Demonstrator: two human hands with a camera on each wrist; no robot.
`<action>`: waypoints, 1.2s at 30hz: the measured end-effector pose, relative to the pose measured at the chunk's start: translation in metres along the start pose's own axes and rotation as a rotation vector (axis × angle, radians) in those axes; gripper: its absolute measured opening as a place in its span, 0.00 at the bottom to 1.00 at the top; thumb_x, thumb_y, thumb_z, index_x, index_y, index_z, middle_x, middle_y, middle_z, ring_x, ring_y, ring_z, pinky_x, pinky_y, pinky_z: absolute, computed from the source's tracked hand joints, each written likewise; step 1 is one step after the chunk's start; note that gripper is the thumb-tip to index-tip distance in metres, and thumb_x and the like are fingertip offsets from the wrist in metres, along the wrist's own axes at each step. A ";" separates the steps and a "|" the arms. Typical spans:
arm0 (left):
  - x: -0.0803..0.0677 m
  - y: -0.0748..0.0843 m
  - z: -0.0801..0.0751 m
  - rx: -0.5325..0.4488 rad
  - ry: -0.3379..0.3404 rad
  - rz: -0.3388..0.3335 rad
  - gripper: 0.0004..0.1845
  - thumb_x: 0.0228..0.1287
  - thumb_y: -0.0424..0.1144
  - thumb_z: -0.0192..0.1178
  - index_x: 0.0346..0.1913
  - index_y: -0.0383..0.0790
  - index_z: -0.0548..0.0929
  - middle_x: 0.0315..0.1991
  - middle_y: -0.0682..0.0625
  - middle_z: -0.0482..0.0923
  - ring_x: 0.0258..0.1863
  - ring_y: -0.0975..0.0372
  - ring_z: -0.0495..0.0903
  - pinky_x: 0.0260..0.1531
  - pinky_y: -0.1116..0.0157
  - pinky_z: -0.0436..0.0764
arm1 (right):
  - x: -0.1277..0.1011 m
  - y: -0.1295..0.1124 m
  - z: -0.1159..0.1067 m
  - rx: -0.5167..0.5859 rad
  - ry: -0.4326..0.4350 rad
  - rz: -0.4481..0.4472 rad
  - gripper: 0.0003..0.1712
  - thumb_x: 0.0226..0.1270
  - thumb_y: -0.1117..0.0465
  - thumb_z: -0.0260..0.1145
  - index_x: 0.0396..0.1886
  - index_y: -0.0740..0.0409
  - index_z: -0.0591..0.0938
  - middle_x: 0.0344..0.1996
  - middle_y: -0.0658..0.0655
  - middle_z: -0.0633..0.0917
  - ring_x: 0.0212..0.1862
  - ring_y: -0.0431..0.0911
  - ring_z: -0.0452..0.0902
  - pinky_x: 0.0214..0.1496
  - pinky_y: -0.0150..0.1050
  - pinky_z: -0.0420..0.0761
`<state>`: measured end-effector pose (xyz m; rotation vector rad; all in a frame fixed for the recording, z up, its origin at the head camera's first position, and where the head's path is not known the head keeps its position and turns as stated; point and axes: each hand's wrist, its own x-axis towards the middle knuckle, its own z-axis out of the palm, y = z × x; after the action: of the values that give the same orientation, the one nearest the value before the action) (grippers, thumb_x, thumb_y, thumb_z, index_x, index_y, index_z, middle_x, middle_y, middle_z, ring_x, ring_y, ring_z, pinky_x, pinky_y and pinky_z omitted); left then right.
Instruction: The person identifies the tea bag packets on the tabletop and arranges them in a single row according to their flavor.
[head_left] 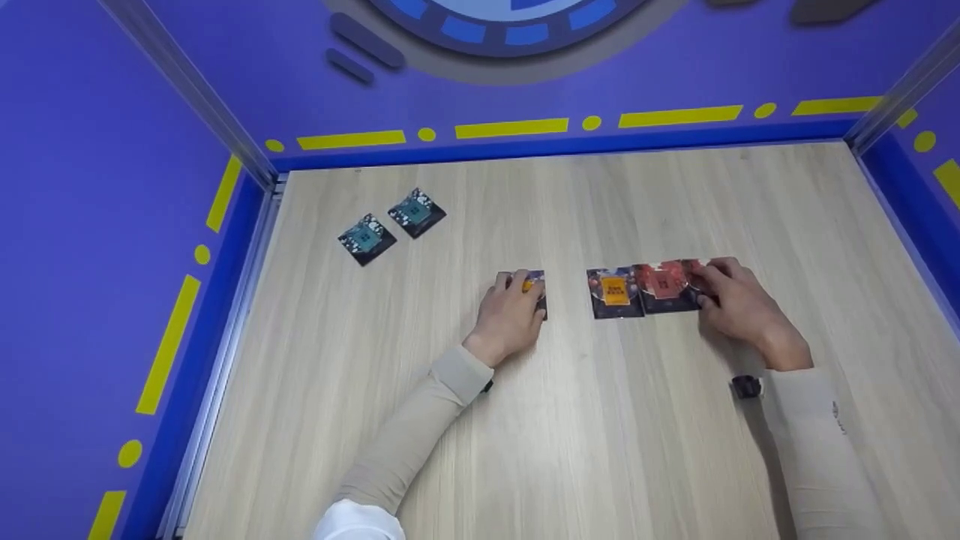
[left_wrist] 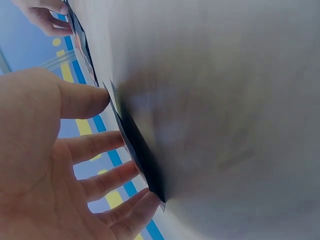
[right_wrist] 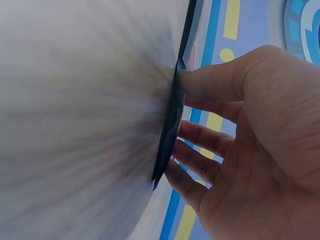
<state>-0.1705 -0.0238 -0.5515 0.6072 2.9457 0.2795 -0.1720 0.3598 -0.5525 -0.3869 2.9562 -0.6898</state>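
Observation:
In the head view my left hand (head_left: 512, 311) lies over a flat, square dark packet with an orange label (head_left: 529, 285), covering most of it. Fairly straight fingers and the thumb touch this packet (left_wrist: 137, 150) in the left wrist view. To the right, my right hand (head_left: 739, 304) rests its fingertips on a red packet at the end of a row. The right wrist view shows that packet's dark edge (right_wrist: 170, 120) under the thumb and fingers. Beside it lie a packet with a red label (head_left: 663, 286) and another with an orange label (head_left: 616, 292), edge to edge.
Two packets with teal labels, one nearer (head_left: 366, 238) and one farther (head_left: 417, 212), lie turned at an angle at the back left. Blue walls with yellow marks (head_left: 511, 128) stand along the back and sides of the pale wooden table (head_left: 585, 420).

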 end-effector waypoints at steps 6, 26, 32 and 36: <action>0.004 0.012 0.002 0.025 0.003 0.021 0.26 0.82 0.50 0.55 0.76 0.46 0.77 0.75 0.41 0.70 0.72 0.44 0.71 0.65 0.51 0.81 | -0.001 0.001 0.000 0.001 -0.017 0.019 0.31 0.75 0.67 0.62 0.75 0.67 0.71 0.71 0.76 0.66 0.71 0.75 0.63 0.69 0.75 0.67; 0.027 0.051 0.011 0.080 -0.016 0.015 0.29 0.81 0.55 0.55 0.78 0.49 0.75 0.73 0.45 0.71 0.70 0.47 0.71 0.68 0.53 0.78 | 0.000 0.002 0.001 0.006 -0.005 -0.003 0.30 0.75 0.67 0.62 0.74 0.68 0.72 0.70 0.77 0.67 0.69 0.76 0.65 0.68 0.75 0.68; 0.029 0.057 0.011 0.099 -0.037 0.003 0.29 0.81 0.56 0.55 0.78 0.50 0.74 0.75 0.46 0.69 0.71 0.48 0.69 0.69 0.55 0.77 | -0.001 0.002 0.001 0.009 0.004 -0.007 0.30 0.74 0.68 0.63 0.74 0.68 0.73 0.70 0.77 0.67 0.69 0.76 0.65 0.68 0.75 0.69; 0.029 0.059 0.011 0.104 -0.035 0.009 0.29 0.81 0.56 0.55 0.78 0.52 0.74 0.74 0.46 0.70 0.71 0.49 0.70 0.69 0.55 0.77 | -0.001 0.003 0.001 0.007 0.022 -0.030 0.29 0.73 0.68 0.63 0.72 0.69 0.73 0.68 0.77 0.68 0.67 0.76 0.66 0.66 0.75 0.70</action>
<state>-0.1730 0.0434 -0.5525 0.6316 2.9389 0.1155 -0.1714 0.3625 -0.5544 -0.4269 2.9736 -0.7114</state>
